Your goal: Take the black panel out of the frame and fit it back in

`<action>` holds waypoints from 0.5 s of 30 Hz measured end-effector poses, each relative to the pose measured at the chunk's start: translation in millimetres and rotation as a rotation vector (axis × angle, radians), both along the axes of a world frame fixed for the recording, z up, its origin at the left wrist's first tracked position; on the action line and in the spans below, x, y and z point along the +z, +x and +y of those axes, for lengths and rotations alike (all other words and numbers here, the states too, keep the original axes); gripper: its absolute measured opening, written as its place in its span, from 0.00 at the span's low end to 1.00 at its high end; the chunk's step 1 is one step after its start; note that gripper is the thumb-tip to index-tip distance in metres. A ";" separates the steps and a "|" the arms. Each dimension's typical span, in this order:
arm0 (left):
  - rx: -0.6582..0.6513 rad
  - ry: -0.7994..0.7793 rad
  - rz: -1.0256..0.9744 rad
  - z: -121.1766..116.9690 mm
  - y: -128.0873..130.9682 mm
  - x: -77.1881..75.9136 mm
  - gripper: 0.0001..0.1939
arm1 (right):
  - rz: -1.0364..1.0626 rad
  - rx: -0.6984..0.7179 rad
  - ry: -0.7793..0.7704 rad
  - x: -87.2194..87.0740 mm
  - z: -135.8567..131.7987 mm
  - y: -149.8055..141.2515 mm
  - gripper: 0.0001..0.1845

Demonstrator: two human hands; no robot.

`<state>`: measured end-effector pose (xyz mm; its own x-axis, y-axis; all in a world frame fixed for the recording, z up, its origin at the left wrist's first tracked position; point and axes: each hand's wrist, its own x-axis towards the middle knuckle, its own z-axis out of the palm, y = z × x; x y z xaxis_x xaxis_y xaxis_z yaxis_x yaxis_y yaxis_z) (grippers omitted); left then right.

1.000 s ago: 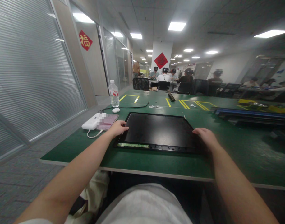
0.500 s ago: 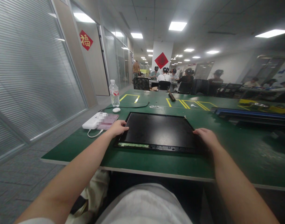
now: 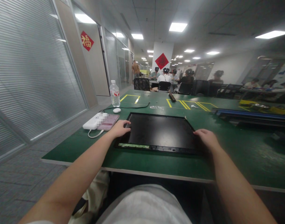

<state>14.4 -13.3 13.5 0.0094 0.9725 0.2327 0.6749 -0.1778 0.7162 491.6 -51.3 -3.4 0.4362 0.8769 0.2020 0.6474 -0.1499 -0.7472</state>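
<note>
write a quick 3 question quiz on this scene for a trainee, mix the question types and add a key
1. True or false: the bottle stands upright.
2. Multiple choice: the green strip runs along which edge of the black panel? A) far B) near C) right
3. Fill in: the left hand and the right hand are at ____ sides of the panel.

Key: 1. True. 2. B. 3. Opposite.

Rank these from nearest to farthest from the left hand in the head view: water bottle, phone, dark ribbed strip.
1. Phone, just to the left hand's left.
2. Water bottle, beyond the phone.
3. Dark ribbed strip, far across, beyond the black panel.
</note>
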 end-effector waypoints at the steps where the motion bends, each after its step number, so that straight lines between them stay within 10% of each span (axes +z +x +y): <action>1: -0.005 0.020 0.002 -1.5 1.2 1.2 0.16 | -0.007 -0.004 -0.002 0.1 0.1 -0.1 0.11; 15: -0.102 0.095 0.374 -6.4 5.3 -5.0 0.25 | -0.016 0.002 -0.006 -1.3 1.1 0.3 0.11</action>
<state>19.8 -19.7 8.5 0.2062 0.9366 0.2833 0.8616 -0.3110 0.4011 492.0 -50.2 -4.6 0.4311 0.8789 0.2039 0.6596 -0.1528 -0.7359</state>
